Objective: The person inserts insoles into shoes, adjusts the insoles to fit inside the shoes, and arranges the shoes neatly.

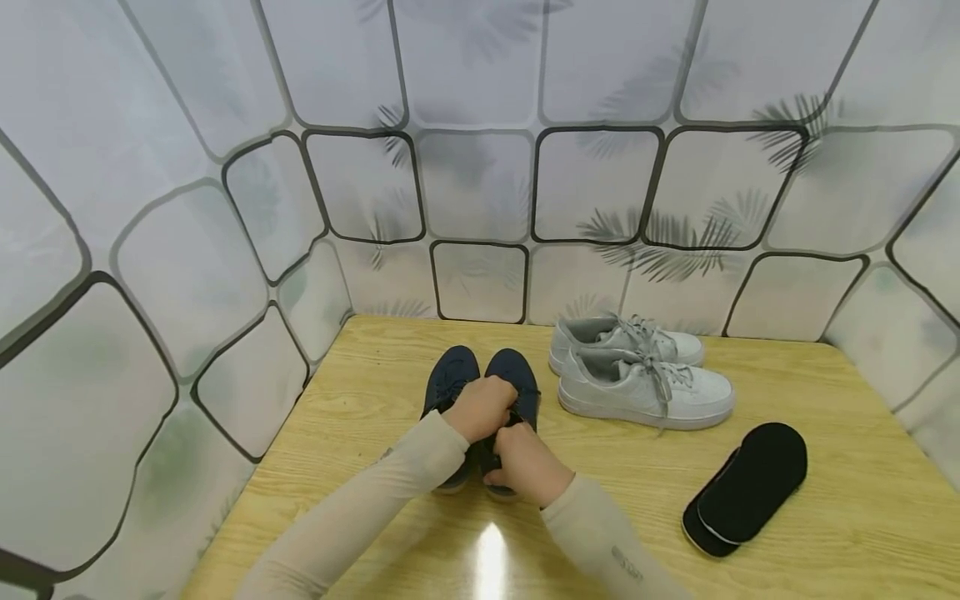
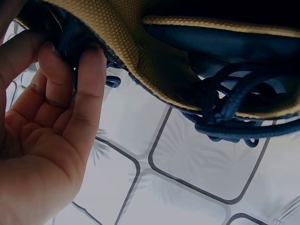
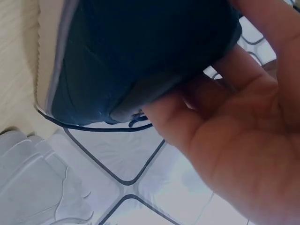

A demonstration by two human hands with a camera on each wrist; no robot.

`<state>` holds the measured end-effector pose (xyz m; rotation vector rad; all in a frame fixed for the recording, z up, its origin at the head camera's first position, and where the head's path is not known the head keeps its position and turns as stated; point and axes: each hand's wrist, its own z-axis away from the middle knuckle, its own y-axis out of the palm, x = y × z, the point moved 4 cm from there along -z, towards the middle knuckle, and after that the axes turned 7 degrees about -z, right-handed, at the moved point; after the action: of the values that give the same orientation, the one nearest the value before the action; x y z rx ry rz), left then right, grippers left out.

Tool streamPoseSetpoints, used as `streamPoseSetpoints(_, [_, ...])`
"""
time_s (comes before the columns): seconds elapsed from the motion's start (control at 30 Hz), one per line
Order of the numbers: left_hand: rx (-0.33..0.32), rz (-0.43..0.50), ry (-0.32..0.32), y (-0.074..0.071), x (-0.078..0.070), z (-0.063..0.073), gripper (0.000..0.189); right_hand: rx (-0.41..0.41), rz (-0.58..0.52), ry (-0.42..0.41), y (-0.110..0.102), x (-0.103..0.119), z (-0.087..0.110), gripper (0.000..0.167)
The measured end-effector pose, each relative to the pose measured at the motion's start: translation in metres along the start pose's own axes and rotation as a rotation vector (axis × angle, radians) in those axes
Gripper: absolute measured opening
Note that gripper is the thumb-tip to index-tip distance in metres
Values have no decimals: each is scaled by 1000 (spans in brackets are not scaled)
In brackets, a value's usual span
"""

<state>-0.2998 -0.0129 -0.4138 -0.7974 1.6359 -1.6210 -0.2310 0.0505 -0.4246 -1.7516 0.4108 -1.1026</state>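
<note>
1. Two dark blue shoes (image 1: 453, 364) stand side by side on the wooden table (image 1: 360, 383), toes to the patterned backdrop (image 1: 480, 187); I suppose this turns their openings to the person.
2. Left hand (image 1: 480, 407) reaches across the gap between them; its fingers are bent and pinch a dark part, seemingly of the right shoe (image 1: 512, 367), maybe to keep this part lifted.
3. Right hand (image 1: 528, 460) pinches the right shoe near its heel, as it seems with the thumb on one side and the fingers on the other, probably to steady it.
4. White shoes (image 1: 648, 396) stand together at the right, perhaps kept parallel as a pair; the front one partly covers the rear one. Nearer lies a black item (image 1: 757, 483), maybe a cap, but I am not sure.
5. Both hands hide the middle of the right shoe. In the left wrist view the fingertips disappear into dark cloth, so tongue or lace I cannot tell.
</note>
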Motion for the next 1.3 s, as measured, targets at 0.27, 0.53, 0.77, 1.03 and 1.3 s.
streamPoseSetpoints(0.27, [-5, 61, 13, -3, 2, 4, 34, 137, 15, 21, -3, -3, -5, 19])
streamPoseSetpoints(0.53, [-38, 277, 59, -16, 9, 38, 17, 195, 54, 60, 4, -5, -6, 31])
streamPoseSetpoints(0.77, [-283, 400, -112, -26, 29, 96, 28, -197, -172, 58, 4, -19, 17, 35])
streamPoseSetpoints(1.03, [-158, 317, -191, 13, 39, 117, 49, -200, -328, 224, 9, -36, 27, 39])
streamPoseSetpoints(1.3, [-227, 242, -140, 22, 43, 118, 21, -186, -323, 159, 17, -37, 20, 27])
